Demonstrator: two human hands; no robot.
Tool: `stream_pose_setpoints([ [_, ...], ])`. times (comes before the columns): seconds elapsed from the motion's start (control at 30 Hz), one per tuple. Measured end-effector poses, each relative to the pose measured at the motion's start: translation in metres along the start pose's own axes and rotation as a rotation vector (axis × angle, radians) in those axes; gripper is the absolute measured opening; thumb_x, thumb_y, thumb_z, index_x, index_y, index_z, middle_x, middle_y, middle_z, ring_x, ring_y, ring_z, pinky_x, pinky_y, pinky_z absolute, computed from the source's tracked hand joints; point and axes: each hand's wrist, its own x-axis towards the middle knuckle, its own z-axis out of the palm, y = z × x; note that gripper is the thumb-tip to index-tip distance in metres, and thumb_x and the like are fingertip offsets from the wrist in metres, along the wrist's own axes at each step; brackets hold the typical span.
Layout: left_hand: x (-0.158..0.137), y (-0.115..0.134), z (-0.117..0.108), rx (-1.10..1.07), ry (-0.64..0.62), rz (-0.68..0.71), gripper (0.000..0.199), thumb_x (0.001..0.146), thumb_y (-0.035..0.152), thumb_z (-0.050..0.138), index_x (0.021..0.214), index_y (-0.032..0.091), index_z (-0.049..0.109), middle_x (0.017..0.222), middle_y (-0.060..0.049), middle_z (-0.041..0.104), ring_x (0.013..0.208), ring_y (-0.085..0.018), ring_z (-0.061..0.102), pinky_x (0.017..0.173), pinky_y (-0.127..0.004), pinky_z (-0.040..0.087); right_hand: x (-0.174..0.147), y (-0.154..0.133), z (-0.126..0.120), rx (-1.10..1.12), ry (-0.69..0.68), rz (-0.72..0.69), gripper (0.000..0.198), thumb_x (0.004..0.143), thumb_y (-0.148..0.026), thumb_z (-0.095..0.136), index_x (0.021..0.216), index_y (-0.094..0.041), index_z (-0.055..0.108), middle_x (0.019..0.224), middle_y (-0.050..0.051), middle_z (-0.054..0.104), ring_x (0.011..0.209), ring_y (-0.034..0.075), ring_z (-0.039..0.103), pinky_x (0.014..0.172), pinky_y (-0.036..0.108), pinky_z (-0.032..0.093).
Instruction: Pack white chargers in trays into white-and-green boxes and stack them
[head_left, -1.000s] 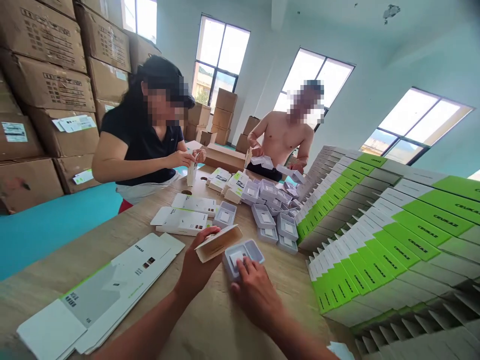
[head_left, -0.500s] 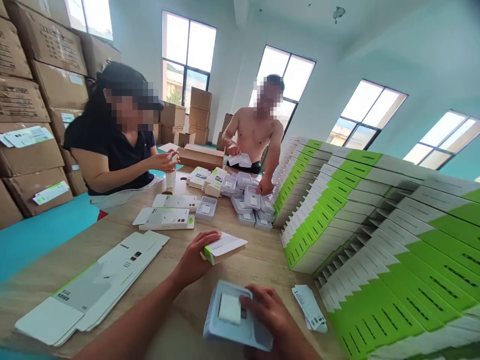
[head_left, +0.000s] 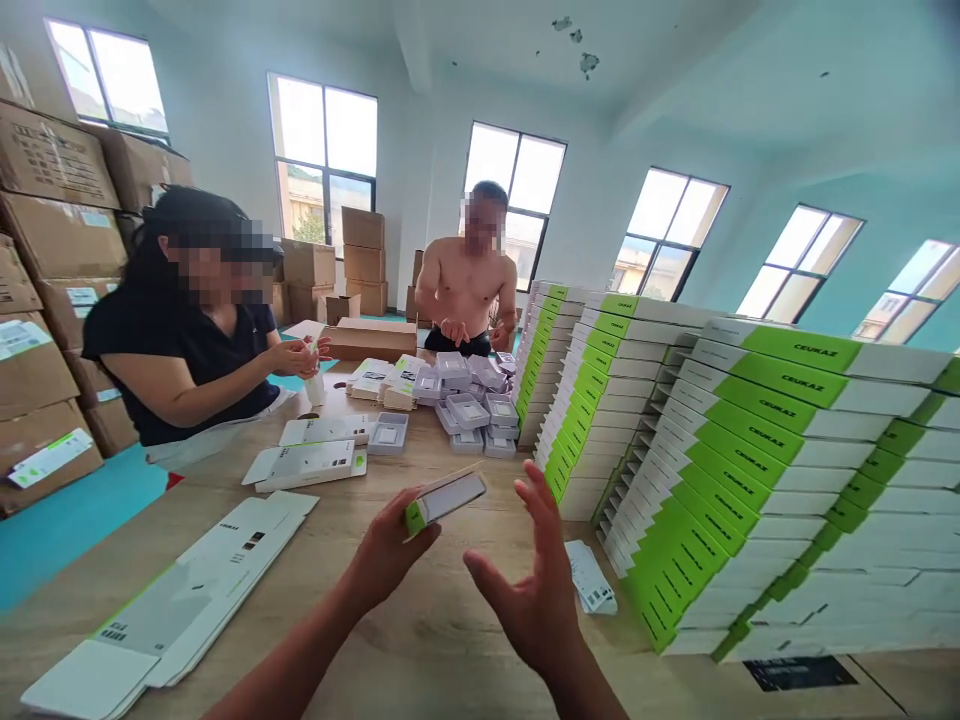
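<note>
My left hand [head_left: 394,545] is closed around a small white and green carton [head_left: 450,497]. The carton's end faces me, and a pale plastic tray shows inside the opening, with a flap standing up along the top. To the right of the carton my right hand [head_left: 529,575] is held up empty, its thumb and fingers spread wide. A small pile of printed white leaflets [head_left: 590,578] lies on the table just past my right wrist.
Tall stacks of white and green cartons [head_left: 780,400] line the right side. Flattened cartons [head_left: 187,600] lie at the left. Clear plastic trays [head_left: 465,410] are heaped ahead. Two co-workers, one at the left [head_left: 195,340] and one behind the table [head_left: 472,270], handle things.
The plastic tray has left my right hand, and a tray now shows inside the carton. My right hand has risen and opened. The view has turned right.
</note>
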Motion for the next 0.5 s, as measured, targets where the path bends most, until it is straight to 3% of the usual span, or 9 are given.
stream_pose_setpoints([
  [0.03,-0.005,0.011,-0.001,-0.098,-0.071,-0.052,0.035,0.092,0.027,0.067,0.127,0.023,0.066,0.118,-0.01,0.076,0.108,-0.03,0.073,0.094,-0.045,0.06,-0.004,0.003,-0.001,0.049,0.002,-0.016,0.078,0.089,-0.037,0.074,0.156,-0.03,0.034,0.166,0.014,0.037,0.148,0.032,0.044,0.113,0.05,0.048],
  [0.1,-0.022,0.029,-0.001,-0.362,-0.209,-0.192,0.044,0.091,0.034,0.073,0.132,0.023,0.06,0.118,-0.011,0.076,0.106,-0.031,0.074,0.089,-0.044,0.063,-0.012,0.012,-0.005,0.133,-0.106,0.011,0.077,0.093,-0.034,0.071,0.158,-0.034,0.03,0.15,0.012,0.058,0.131,0.026,0.062,0.105,0.045,0.055],
  [0.13,-0.033,0.035,0.001,-0.477,-0.221,-0.264,0.052,0.09,0.037,0.076,0.136,0.024,0.055,0.123,-0.011,0.075,0.108,-0.032,0.074,0.088,-0.045,0.064,-0.019,0.019,-0.007,0.178,-0.164,0.032,0.075,0.095,-0.034,0.07,0.158,-0.034,0.03,0.137,0.01,0.068,0.118,0.023,0.07,0.098,0.041,0.059],
  [0.2,-0.056,0.04,0.006,-0.549,-0.093,-0.336,0.064,0.088,0.038,0.079,0.142,0.029,0.046,0.131,-0.012,0.07,0.11,-0.031,0.073,0.086,-0.043,0.065,-0.035,0.032,-0.01,0.222,-0.184,0.053,0.066,0.095,-0.037,0.071,0.153,-0.034,0.04,0.117,0.006,0.077,0.099,0.02,0.075,0.088,0.036,0.063],
  [0.3,-0.088,0.033,0.012,-0.366,0.071,-0.241,0.059,0.093,0.036,0.075,0.144,0.035,0.045,0.134,-0.009,0.067,0.109,-0.027,0.074,0.086,-0.037,0.065,-0.063,0.048,-0.016,0.131,-0.11,0.01,0.049,0.091,-0.042,0.075,0.138,-0.034,0.061,0.115,0.007,0.077,0.101,0.023,0.075,0.082,0.032,0.064],
  [0.43,-0.102,0.028,0.0,-0.025,-0.096,0.02,0.039,0.1,0.033,0.065,0.139,0.035,0.059,0.137,-0.008,0.066,0.111,-0.024,0.073,0.094,-0.033,0.063,-0.081,0.052,-0.026,-0.024,-0.158,-0.1,0.029,0.095,-0.047,0.07,0.121,-0.034,0.074,0.121,0.009,0.076,0.109,0.026,0.075,0.079,0.031,0.066],
  [0.5,-0.099,0.033,-0.01,0.138,-0.213,0.083,0.032,0.101,0.032,0.063,0.134,0.033,0.064,0.135,-0.007,0.068,0.115,-0.023,0.072,0.098,-0.03,0.06,-0.078,0.047,-0.03,-0.019,-0.207,-0.172,0.026,0.097,-0.048,0.066,0.115,-0.032,0.076,0.116,0.009,0.077,0.105,0.024,0.076,0.082,0.03,0.066],
])
